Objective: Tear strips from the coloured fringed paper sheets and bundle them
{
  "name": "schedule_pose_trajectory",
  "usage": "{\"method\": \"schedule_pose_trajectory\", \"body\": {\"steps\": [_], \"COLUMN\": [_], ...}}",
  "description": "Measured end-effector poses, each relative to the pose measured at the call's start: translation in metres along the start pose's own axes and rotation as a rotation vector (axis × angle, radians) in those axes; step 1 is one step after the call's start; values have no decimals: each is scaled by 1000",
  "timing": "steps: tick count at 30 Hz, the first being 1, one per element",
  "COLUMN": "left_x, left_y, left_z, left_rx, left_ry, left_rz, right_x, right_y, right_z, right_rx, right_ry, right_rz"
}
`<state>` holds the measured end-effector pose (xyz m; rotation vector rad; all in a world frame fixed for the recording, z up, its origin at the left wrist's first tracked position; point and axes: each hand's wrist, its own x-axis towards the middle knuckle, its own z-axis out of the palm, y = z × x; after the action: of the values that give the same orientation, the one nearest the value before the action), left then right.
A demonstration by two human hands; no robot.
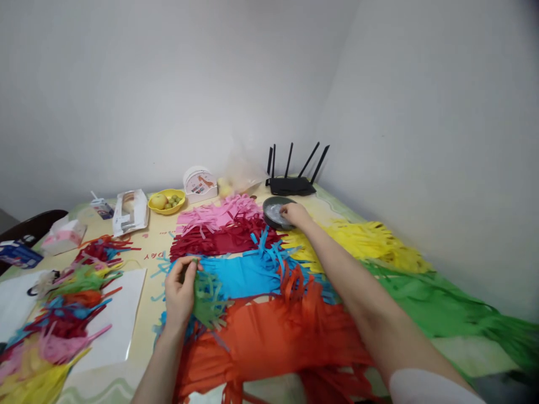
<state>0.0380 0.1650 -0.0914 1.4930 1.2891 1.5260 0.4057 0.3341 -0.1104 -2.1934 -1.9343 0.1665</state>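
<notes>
A: How did the person's arms lie?

B: The left hand (181, 289) stood raised over the near left of the papers, its forearm rising from the bottom edge. The right arm stretched farther, slanting forward and leftward from the lower right corner, so the right hand (295, 215) bent down into the bowl (273, 210).

A: Was any writing legible?

B: Red letters on the tablecloth (162, 224) seemed to spell "DAY". The white box (201, 184) by the wall bore a giraffe picture and lettering too small to read, and the blue carton (20, 254) at the far left had a label that could not be made out.

A: And what did the hands hold?

B: The left pinched the green fringe (208, 297) between thumb and fingers, narrowly, and the strips hung down over the edge of the blue paper (244, 275). The right had its fingers drawn down inside the bowl, near something pale; whether they gripped anything could not be told.

A: Where was the bowl?

B: Beyond the blue paper, between the pink paper (219, 215) and the yellow paper (362, 241), just in front of the router (291, 186).
</notes>
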Motion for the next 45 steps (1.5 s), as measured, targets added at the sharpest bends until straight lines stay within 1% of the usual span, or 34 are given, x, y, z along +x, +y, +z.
{"method": "schedule_pose_trajectory", "body": {"steps": [2,4,6,7,10,11,12,14,16,19,22,24,26,27,29,31,33,36,38,40,41,43,45], "left_x": [0,0,-1,-3,-10,-14,-18,-28,-40,-60,-81,-93,-105,-110,-118,-126,-134,-145,-149,-152,-152,-153,-155], "left_y": [-2,-3,-1,2,16,21,26,35,41,48,58,66,73,76,81,84,86,89,89,88,87,83,79], "left_z": [0,0,1,1,6,8,9,9,5,-7,-16,-19,-20,-20,-21,-21,-23,-24,-26,-28,-29,-31,-30], "left_rx": [42,71,76,73,90,106,126,169,206,249,279,285,287,293,326,393,490,647,712,695,650,511,363], "left_ry": [-4,-14,-27,-36,-84,-119,-160,-228,-265,-296,-302,-292,-279,-274,-274,-281,-285,-290,-307,-348,-377,-409,-371], "left_rz": [14,22,31,40,103,128,150,177,189,188,186,189,187,188,204,247,309,396,433,447,439,384,286], "right_x": [-9,-23,-47,-63,-125,-147,-168,-203,-228,-250,-267,-278,-289,-295,-306,-318,-328,-337,-339,-340,-341,-343,-347], "right_y": [-3,-14,-35,-49,-95,-109,-121,-139,-149,-153,-152,-150,-149,-148,-147,-146,-145,-142,-140,-139,-139,-140,-142], "right_z": [-10,-20,-26,-27,-25,-24,-24,-26,-30,-35,-35,-32,-30,-29,-29,-31,-34,-36,-35,-32,-30,-25,-20], "right_rx": [48,107,180,217,353,444,518,632,704,814,950,1066,1161,1188,1178,1101,1001,906,896,941,994,1140,1278], "right_ry": [71,145,187,187,104,60,24,-33,-59,-100,-205,-293,-345,-340,-265,-156,-76,-53,-102,-191,-236,-304,-317], "right_rz": [-26,-76,-163,-221,-438,-530,-591,-656,-659,-621,-552,-493,-444,-433,-444,-488,-539,-581,-575,-543,-513,-427,-337]}}
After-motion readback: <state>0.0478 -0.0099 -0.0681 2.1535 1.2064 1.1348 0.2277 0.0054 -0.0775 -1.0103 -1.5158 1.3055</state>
